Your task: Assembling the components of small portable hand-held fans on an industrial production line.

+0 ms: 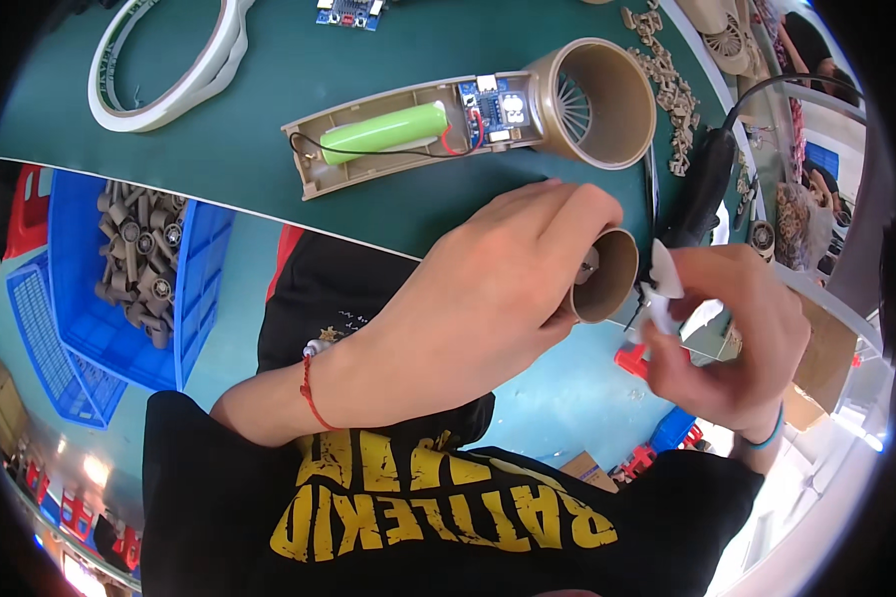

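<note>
My left hand (498, 269) is closed around a small tan cylinder (622, 267), its open end facing right; a small metal part shows inside. Close by on the right, my right hand (742, 328) pinches a small white bladed fan wheel (665, 277) between thumb and fingers, just apart from the cylinder's rim. Beyond both hands on the green table lies a tan fan housing (597, 139) with a round head and an open handle. In the handle sit a green battery cell (383, 134) and a blue circuit board (488, 109), joined by red and black wires.
A roll of white tape (119, 109) lies at the far left. A black corded tool (704, 184) rests right of the housing, near scattered small tan parts (672, 99). Left of the table, a blue bin (204, 298) holds many tan parts. Another circuit board (348, 12) is at the far edge.
</note>
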Demonstrator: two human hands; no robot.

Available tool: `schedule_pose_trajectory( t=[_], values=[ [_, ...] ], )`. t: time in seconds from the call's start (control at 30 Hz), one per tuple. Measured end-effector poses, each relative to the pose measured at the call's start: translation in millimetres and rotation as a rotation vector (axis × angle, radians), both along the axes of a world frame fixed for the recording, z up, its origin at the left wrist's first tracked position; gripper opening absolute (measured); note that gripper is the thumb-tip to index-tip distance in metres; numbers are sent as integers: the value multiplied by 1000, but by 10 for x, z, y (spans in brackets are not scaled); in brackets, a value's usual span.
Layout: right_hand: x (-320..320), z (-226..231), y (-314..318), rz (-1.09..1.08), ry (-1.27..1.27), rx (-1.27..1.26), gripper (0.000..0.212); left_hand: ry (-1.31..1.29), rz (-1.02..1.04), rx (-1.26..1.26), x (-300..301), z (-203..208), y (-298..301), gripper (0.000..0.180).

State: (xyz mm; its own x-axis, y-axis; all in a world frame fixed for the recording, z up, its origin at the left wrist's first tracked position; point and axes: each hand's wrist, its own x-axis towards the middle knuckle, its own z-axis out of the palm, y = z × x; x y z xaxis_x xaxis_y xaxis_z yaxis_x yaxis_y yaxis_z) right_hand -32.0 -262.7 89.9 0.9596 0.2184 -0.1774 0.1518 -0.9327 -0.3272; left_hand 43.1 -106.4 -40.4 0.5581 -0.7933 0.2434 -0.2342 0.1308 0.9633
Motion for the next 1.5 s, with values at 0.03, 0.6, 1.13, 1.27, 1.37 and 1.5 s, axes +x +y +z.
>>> schedule_pose_trajectory(
  t=[0.03,0.6,1.13,1.27,1.37,1.5],
  values=[
    [-24,5,-38,-140,23,195,31,17,9,14,15,-13,29,57],
    [-691,-901,437,-876,-353,1493,50,-121,35,50,-17,8,2,68],
    [-711,-970,795,-568,-461,1452,49,-337,43,-143,-109,366,365,47],
    [-628,-955,894,-605,-526,1079,53,-168,-4,-164,-49,415,517,47],
    [-585,-922,971,-701,-632,923,47,26,114,-152,32,439,734,45],
    [-639,-1020,755,-734,-784,374,46,253,478,-302,402,411,1024,35]
  ],
)
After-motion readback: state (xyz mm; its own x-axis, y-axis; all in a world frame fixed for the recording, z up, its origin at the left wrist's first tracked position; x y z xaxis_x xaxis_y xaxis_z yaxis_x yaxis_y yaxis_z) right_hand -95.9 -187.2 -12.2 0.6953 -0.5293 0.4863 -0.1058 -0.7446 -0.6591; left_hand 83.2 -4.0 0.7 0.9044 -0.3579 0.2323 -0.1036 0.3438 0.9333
